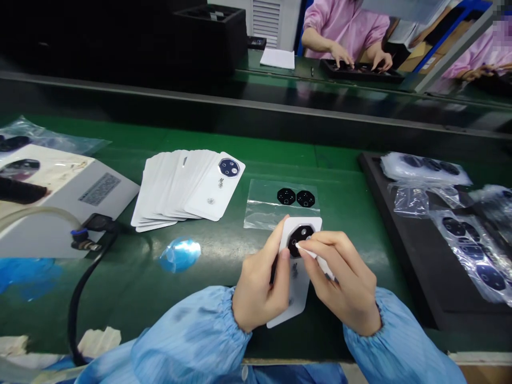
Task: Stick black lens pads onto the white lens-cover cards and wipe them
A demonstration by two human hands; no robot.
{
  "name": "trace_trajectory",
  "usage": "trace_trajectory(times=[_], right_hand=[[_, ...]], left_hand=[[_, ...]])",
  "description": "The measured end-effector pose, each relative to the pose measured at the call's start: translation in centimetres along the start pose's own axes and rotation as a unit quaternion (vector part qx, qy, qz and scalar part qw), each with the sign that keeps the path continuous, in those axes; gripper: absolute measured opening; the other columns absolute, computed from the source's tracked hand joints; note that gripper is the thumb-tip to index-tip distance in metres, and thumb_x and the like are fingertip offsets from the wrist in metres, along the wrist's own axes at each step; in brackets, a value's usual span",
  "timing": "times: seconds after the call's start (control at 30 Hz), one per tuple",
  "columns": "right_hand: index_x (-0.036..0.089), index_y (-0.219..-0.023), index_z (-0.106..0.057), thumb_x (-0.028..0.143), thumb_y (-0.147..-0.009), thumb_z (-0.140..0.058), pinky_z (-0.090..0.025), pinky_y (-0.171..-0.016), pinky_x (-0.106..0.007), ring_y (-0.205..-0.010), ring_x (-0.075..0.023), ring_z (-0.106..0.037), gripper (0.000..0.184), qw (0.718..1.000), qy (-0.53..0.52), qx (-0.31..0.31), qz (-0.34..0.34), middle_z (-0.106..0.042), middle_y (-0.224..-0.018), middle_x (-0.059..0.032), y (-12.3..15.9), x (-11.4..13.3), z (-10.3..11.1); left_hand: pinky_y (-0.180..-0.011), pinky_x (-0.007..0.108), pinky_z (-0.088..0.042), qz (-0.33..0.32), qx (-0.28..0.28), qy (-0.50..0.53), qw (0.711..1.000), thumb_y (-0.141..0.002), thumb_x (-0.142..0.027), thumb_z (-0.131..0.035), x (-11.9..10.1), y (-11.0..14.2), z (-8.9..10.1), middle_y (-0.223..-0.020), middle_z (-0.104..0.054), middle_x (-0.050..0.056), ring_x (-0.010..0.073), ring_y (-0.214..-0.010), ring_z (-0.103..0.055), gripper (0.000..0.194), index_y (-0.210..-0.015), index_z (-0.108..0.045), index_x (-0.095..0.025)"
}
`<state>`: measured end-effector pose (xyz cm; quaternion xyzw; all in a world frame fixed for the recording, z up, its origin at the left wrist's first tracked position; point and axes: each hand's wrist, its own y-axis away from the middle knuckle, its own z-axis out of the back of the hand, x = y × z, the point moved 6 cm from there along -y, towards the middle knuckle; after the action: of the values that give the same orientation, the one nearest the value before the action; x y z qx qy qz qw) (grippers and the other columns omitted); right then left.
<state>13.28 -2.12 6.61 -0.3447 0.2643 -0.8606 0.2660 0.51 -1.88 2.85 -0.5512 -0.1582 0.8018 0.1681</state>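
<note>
Head view: one white panel (298, 290) stands tilted toward the wearer, low in the middle of the picture, with one dark eight-sided plate (294, 242) near its top end. Its upper left edge lies in the grip of the left hand (260, 288), closed on it with the thumb on the front face beside the plate and a fingertip showing at the top edge; the panel's lower end sticks out below the hand. The right hand (348, 282), just beside the panel's right edge, pinches one small white piece (323, 264) between thumb and fingers, its tip at the plate; whether tip and plate touch, I cannot tell. Just beyond the panel, one clear bag (260, 213) lies on the green bench (336, 160), showing two black discs (286, 196) side by side. To the left is one fanned stack (172, 181) of white panels, too overlapped to count; one dark plate shows, on the top panel. Nearer the wearer lies one scrap of shiny blue film (181, 255). Farther left stand one white machine (108, 213) and a black cable (76, 304). On the right, one black tray (400, 240) bears several clear bags of dark parts, the far one (426, 168) showing three. Across the bench, two co-workers (344, 26) in pink are at work.
</note>
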Motion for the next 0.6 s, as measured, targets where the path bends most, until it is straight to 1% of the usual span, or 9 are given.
trace_trajectory(times=[0.07,0.13,0.2,0.27,0.33,0.4,0.6], right_hand=[[0.013,-0.101,-0.062,0.000,-0.085,-0.060,-0.050,-0.075,-0.024,-0.085,-0.0131,-0.061,0.020,1.000,0.001,0.001,0.001,-0.060,-0.095,-0.0060,0.10,-0.03,-0.06],[0.013,-0.101,-0.062,0.000,-0.085,-0.061,-0.050,-0.076,-0.024,-0.085,-0.0133,-0.061,0.021,1.000,0.003,0.001,0.006,-0.060,-0.095,-0.0057,0.20,-0.06,-0.16],[0.013,-0.101,-0.062,0.000,-0.084,-0.061,-0.050,-0.076,-0.024,-0.086,-0.0135,-0.061,0.022,1.000,0.008,0.003,0.009,-0.061,-0.095,-0.0058,0.27,-0.10,-0.32],[0.013,-0.102,-0.061,0.000,-0.083,-0.062,-0.050,-0.077,-0.025,-0.085,-0.0135,-0.061,0.022,1.000,0.017,0.007,0.012,-0.061,-0.096,-0.0060,0.32,-0.15,-0.51],[0.013,-0.101,-0.061,0.000,-0.083,-0.062,-0.049,-0.077,-0.024,-0.085,-0.0131,-0.061,0.022,0.999,0.031,0.006,0.014,-0.062,-0.097,-0.0059,0.36,-0.14,-0.60],[0.013,-0.101,-0.061,0.001,-0.084,-0.062,-0.049,-0.076,-0.024,-0.084,-0.0128,-0.062,0.021,0.999,0.045,0.000,0.013,-0.062,-0.097,-0.0057,0.38,-0.13,-0.58],[0.017,-0.102,-0.060,0.004,-0.085,-0.059,-0.051,-0.073,-0.025,-0.082,-0.0139,-0.063,0.021,0.998,0.058,0.003,0.011,-0.064,-0.097,-0.0057,0.49,-0.09,-0.59]], left_hand=[[-0.053,0.016,-0.045,-0.003,0.000,-0.004,1.000,-0.092,-0.009,-0.044,-0.04,0.05,-0.05,-0.088,-0.071,0.002,0.0050,-0.051,-0.054,0.055,-0.146,-0.035,-0.016],[-0.055,0.016,-0.048,-0.010,0.000,-0.007,1.000,-0.092,-0.009,-0.044,-0.11,0.12,-0.11,-0.097,-0.071,0.005,0.0050,-0.052,-0.056,0.055,-0.146,-0.035,-0.015],[-0.063,0.017,-0.052,-0.016,0.002,-0.010,1.000,-0.092,-0.008,-0.045,-0.15,0.21,-0.20,-0.108,-0.070,0.008,0.0063,-0.059,-0.062,0.055,-0.146,-0.035,-0.014],[-0.071,0.017,-0.054,-0.020,0.004,-0.010,1.000,-0.092,-0.007,-0.044,-0.17,0.28,-0.29,-0.117,-0.067,0.011,0.0090,-0.072,-0.067,0.056,-0.146,-0.034,-0.013],[-0.073,0.017,-0.055,-0.025,0.003,-0.006,1.000,-0.092,-0.006,-0.044,-0.22,0.31,-0.35,-0.118,-0.067,0.010,0.0106,-0.080,-0.069,0.056,-0.146,-0.033,-0.013],[-0.072,0.016,-0.055,-0.032,-0.001,-0.006,0.999,-0.091,-0.005,-0.044,-0.29,0.30,-0.37,-0.115,-0.068,0.010,0.0112,-0.082,-0.070,0.057,-0.147,-0.033,-0.014],[-0.066,0.017,-0.056,-0.034,-0.011,-0.021,0.999,-0.091,-0.005,-0.045,-0.36,0.33,-0.36,-0.108,-0.071,0.009,0.0110,-0.074,-0.070,0.058,-0.146,-0.034,-0.015]])
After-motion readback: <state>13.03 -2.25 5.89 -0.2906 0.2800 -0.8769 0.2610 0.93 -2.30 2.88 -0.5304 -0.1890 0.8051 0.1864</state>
